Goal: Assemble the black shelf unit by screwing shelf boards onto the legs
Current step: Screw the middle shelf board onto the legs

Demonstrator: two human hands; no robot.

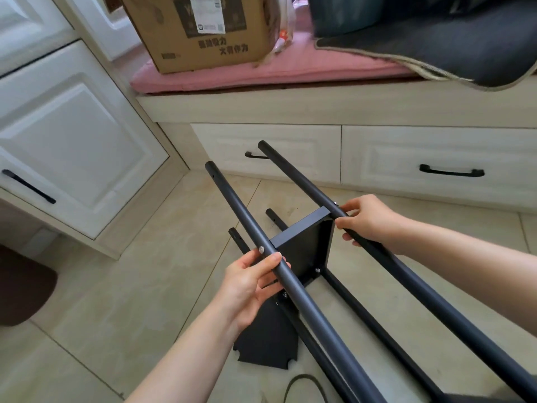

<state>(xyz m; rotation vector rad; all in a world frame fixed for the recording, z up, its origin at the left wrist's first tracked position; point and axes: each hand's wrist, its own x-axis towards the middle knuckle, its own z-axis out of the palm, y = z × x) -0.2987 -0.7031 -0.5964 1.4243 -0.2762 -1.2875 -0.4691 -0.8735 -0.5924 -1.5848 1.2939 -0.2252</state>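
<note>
head view: left hand grasping the near leg at six o'clock, right hand clenched round the far leg at three o'clock, shelf board between them.

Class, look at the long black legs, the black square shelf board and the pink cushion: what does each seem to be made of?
Long black round legs: probably painted metal tube, with a smooth satin sheen and drilled holes. Black square shelf board: matt, with a folded-looking rim, so possibly sheet metal, though coated board is possible. Pink flat cushion: soft woven fabric, slightly rumpled.
</note>
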